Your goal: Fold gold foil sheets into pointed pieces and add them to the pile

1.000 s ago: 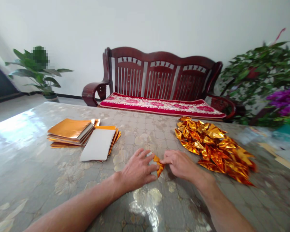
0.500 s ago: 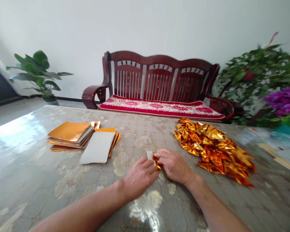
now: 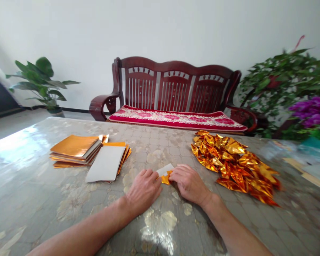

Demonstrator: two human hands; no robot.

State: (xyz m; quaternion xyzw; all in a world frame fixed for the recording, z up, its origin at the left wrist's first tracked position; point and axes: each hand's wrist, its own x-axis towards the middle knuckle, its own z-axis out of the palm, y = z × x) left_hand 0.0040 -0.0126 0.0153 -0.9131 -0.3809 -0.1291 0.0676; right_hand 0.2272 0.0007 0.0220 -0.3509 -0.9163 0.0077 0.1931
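Between my hands, just over the table, is a partly folded sheet of gold foil paper (image 3: 165, 172), its pale backing at the top and shiny gold below. My left hand (image 3: 146, 185) grips its left end with curled fingers. On the right end, the fingers of my right hand (image 3: 188, 182) are closed in a pinch. Both hands cover the ends of the sheet. Off to the right lies a heap of folded gold foil pieces (image 3: 233, 160). On the left are a stack of flat gold sheets (image 3: 74, 145) and a second stack with its pale side up (image 3: 106, 163).
The patterned table (image 3: 77, 220) reaches to a wooden bench (image 3: 173, 85) with a red cushion (image 3: 175, 119). Clear plastic bags (image 3: 279, 149) lie at the right edge beside purple flowers (image 3: 313, 112). A potted plant (image 3: 44, 83) stands at the far left.
My left hand has shifted left, away from my right hand. More of the paper shows between them, its pale strip now slanting across instead of standing upright.
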